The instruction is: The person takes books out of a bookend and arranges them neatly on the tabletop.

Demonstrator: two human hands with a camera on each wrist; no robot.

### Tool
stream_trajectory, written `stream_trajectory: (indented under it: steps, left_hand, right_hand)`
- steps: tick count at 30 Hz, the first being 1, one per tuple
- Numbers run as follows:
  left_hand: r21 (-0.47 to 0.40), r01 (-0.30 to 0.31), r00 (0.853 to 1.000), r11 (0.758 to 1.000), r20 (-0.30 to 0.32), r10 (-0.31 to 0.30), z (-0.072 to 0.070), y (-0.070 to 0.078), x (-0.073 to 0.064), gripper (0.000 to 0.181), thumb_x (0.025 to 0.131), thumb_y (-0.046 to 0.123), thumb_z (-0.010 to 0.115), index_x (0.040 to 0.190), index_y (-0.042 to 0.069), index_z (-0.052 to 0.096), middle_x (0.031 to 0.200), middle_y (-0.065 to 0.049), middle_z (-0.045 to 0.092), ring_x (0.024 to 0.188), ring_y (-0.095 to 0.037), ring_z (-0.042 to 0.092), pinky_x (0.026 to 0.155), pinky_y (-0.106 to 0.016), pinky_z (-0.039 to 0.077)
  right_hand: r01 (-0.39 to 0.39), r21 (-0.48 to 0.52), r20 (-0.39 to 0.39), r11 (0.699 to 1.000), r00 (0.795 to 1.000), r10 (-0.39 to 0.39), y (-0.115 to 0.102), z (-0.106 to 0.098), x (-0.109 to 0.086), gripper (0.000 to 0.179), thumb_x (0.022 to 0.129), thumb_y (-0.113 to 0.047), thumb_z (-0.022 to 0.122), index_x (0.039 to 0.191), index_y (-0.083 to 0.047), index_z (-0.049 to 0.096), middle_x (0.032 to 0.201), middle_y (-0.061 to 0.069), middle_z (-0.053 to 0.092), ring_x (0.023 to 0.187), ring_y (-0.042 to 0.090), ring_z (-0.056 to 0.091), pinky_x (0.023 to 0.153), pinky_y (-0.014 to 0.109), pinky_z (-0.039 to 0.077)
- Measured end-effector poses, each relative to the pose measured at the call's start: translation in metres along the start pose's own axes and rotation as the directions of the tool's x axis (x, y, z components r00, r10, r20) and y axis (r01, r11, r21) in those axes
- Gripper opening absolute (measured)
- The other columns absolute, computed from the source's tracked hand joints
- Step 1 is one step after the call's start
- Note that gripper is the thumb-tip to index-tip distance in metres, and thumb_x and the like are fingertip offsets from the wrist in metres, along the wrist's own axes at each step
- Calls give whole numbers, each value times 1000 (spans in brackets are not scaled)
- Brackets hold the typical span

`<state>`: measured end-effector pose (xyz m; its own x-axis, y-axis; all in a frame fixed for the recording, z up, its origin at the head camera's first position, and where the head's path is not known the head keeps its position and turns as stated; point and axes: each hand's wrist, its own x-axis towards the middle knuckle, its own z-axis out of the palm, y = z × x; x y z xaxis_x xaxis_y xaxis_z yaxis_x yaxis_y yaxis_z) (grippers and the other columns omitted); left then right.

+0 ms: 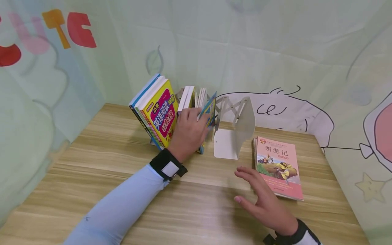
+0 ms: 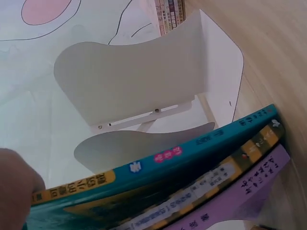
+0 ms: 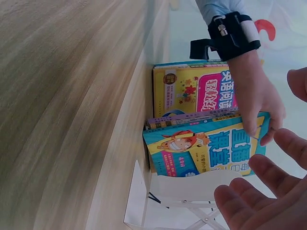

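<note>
pinching the teal book (image 3: 201, 146) near its upper edge, the left hand (image 1: 188, 131) has a narrow grip, just left of the white end plate (image 1: 246, 122); that high hold probably stops the book toppling. farther left of the plate, the yellow book (image 1: 162, 119) leans, perhaps against a support hidden behind it. the right hand's (image 1: 266, 200) grip is wide and holds nothing, nearer the wearer than the plate. to the plate's right, the pink book (image 1: 280, 170) lies flat on the bench (image 1: 199, 204), likely for stability. the left wrist view cuts off most of the left hand, and small spine lettering is blurred.
</note>
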<state>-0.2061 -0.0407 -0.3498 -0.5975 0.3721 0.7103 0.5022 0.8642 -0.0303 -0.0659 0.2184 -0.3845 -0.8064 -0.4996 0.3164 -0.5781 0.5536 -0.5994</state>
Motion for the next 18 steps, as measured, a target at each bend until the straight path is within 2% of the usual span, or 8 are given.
stream_trajectory:
  steps: [1, 3, 5, 7, 8, 10, 15, 18]
  left_hand:
    - [2, -1, 1000, 1000, -2, 1, 2, 0, 0, 44, 85, 34, 67, 120, 8, 60, 119, -17, 47, 102, -29, 41, 83, -37, 40]
    - [2, -1, 1000, 1000, -4, 1, 4, 1, 0, 45, 85, 34, 68, 121, 8, 59, 123, -18, 45, 108, -30, 40, 95, -40, 39]
    - [-10, -1, 1000, 1000, 2, 1, 4, 1, 1, 45, 85, 32, 67, 123, 8, 58, 130, -20, 43, 118, -33, 39, 107, -45, 31]
    - [-11, 1, 1000, 1000, 20, -1, 4, 3, 1, 45, 86, 31, 66, 124, 9, 58, 137, -23, 39, 128, -37, 35, 113, -50, 19]
    - [-9, 6, 1000, 1000, 31, -6, 3, 4, 1, 44, 87, 31, 65, 125, 9, 57, 141, -24, 37, 132, -38, 32, 114, -52, 14]
    - [-8, 16, 998, 1000, 56, -16, 1, 6, 1, 42, 88, 27, 64, 126, 10, 57, 145, -26, 32, 137, -38, 26, 114, -52, 12]
    - [-21, 16, 993, 1000, 121, -13, -5, 13, -3, 40, 90, 16, 60, 129, 11, 55, 148, -29, 24, 139, -38, 18, 114, -50, 12]
    - [-46, 12, 991, 999, 133, -6, -7, 18, -6, 41, 92, 14, 57, 133, 11, 51, 148, -30, 20, 136, -39, 25, 112, -48, 19]
  right_hand:
    - [-1, 1, 0, 1000, 1000, 1, 0, 0, 0, 67, 83, -20, 71, 140, -22, 38, 143, -1, 36, 132, 19, 35, 106, 15, 27]
    - [-1, 3, 0, 1000, 1000, 1, 0, 0, -1, 66, 83, -20, 71, 140, -22, 38, 143, -2, 36, 131, 18, 35, 105, 15, 27]
    - [-2, 5, -1, 1000, 1000, 2, 0, 0, -1, 65, 83, -20, 71, 140, -22, 38, 142, -2, 37, 131, 18, 35, 105, 15, 27]
    - [2, 7, -2, 1000, 1000, -2, 0, 0, -1, 65, 83, -20, 71, 139, -21, 39, 142, -2, 37, 131, 18, 35, 105, 15, 28]
    - [9, 9, -5, 1000, 1000, -9, 0, 1, -1, 65, 83, -19, 71, 139, -20, 39, 142, -2, 37, 131, 18, 36, 105, 15, 28]
    - [21, 10, -9, 1000, 1000, -21, -1, 1, -1, 65, 82, -18, 72, 139, -19, 40, 141, -1, 37, 130, 19, 36, 105, 15, 27]
    - [4, 8, -1, 1000, 1000, -4, -1, 1, -2, 64, 83, -20, 71, 139, -22, 39, 142, -2, 37, 130, 18, 36, 104, 16, 29]
    - [-12, 7, 9, 1000, 1000, 12, 0, 1, -2, 62, 84, -21, 70, 138, -23, 40, 142, -3, 37, 129, 17, 36, 104, 18, 31]
